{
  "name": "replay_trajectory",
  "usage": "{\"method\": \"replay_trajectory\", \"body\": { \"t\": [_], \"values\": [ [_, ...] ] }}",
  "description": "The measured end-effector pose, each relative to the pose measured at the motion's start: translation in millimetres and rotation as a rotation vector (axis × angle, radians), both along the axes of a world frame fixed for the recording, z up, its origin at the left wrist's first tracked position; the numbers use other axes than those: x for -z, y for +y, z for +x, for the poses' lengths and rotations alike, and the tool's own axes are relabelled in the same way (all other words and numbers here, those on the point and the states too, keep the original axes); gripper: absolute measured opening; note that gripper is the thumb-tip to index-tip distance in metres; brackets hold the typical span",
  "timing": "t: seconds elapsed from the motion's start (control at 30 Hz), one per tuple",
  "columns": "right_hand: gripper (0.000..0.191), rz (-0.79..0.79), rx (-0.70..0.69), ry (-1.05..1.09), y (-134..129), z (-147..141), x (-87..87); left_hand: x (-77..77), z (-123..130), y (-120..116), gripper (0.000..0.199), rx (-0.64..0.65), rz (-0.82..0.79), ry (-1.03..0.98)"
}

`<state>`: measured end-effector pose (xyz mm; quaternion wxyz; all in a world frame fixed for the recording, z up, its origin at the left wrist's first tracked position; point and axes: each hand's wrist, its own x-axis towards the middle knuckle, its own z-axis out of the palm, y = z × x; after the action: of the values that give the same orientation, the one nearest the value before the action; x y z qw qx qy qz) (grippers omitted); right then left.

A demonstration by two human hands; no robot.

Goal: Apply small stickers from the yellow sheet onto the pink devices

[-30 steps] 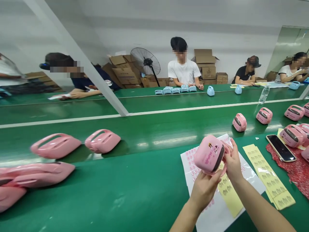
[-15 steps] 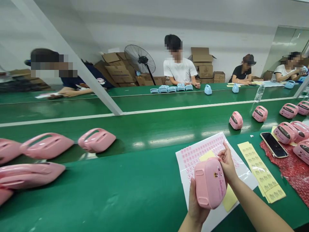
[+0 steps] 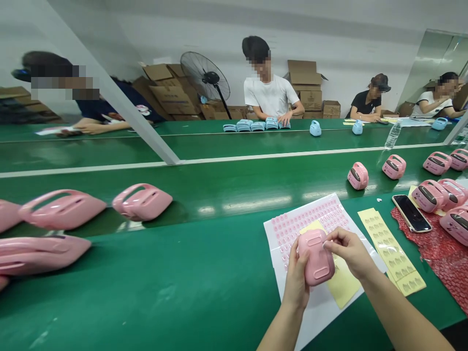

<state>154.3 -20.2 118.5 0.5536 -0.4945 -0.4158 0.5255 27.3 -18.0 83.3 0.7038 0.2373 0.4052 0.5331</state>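
In my left hand [image 3: 298, 278] is a pink plastic case [image 3: 317, 263] with rounded corners, its face with two raised oblong feet turned up to me. The fingers wrap its left side. My right hand [image 3: 345, 248] is at the case's upper right edge, thumb and forefinger pinched together. A tiny pale bit shows at those fingertips, too small to name. Under both hands lies a white sheet [image 3: 288, 226] with rows of small pink stickers. A yellow sheet [image 3: 343, 285] lies on it, partly hidden by the case.
Yellow label strips [image 3: 391, 251], a phone [image 3: 412, 213] and red bubble wrap [image 3: 438, 253] lie to the right. Pink handled cases stand left [image 3: 142, 202] and right [image 3: 395, 166] along the green belt [image 3: 234, 183]. A bottle [image 3: 392, 135] stands beyond. Several co-workers sit opposite.
The case has been turned from its printed side to its face with the feet. My right hand has come from behind its upper edge to a pinch on its right edge. The view has shifted slightly.
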Motion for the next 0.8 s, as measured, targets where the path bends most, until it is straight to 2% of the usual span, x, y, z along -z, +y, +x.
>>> {"method": "replay_trajectory", "body": {
  "t": [0.23, 0.43, 0.8],
  "values": [
    [0.018, -0.081, -0.044, -0.115, -0.2, -3.9, 2.3, 4.3, 1.3, -2.1, 0.074, 0.031, -0.033, -0.032],
    [0.019, -0.094, 0.044, -0.068, -2.5, -6.2, 6.6, 7.9, 5.2, -4.0, 0.072, -0.041, -0.029, -0.005],
    [0.021, -0.099, 0.059, -0.137, -5.0, -9.3, 12.7, 12.3, 5.8, -5.8, 0.07, -0.065, -0.043, 0.005]
  ]
}}
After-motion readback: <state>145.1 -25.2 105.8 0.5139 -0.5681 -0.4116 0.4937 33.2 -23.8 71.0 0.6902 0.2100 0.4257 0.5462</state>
